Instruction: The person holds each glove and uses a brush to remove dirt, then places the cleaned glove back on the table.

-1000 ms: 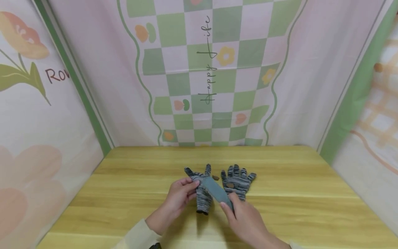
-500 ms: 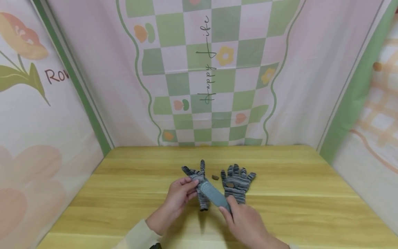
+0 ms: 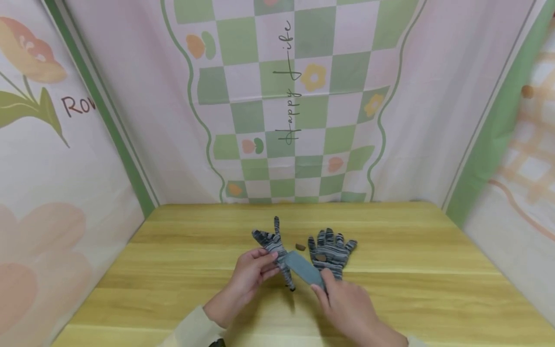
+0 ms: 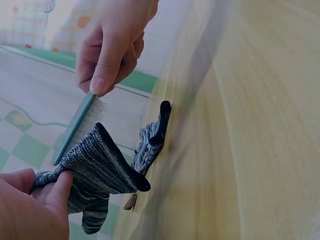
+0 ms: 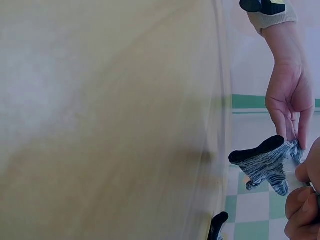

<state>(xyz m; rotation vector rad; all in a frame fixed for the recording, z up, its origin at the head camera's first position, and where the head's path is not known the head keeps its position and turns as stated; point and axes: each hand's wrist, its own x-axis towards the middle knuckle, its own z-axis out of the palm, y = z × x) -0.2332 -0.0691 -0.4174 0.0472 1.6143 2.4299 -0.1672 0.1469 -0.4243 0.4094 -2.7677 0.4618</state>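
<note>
My left hand pinches a grey-and-black striped knit glove by its side, holding it above the table. In my right hand is a blue-green brush with white bristles, gripped at its near end. The bristles touch or nearly touch the held glove; the exact contact is hard to tell. A second matching glove lies flat on the table just right of the brush, its fingers spread away from me. A small brown patch or piece lies on it.
Between the gloves a small brown piece lies on the wood-grain table. Printed curtains hang behind the table and at both sides.
The held glove has turned: its fingers swung up and left, its cuff right. The brush moved down-left over it, then slightly back to the right. The second glove stayed put.
</note>
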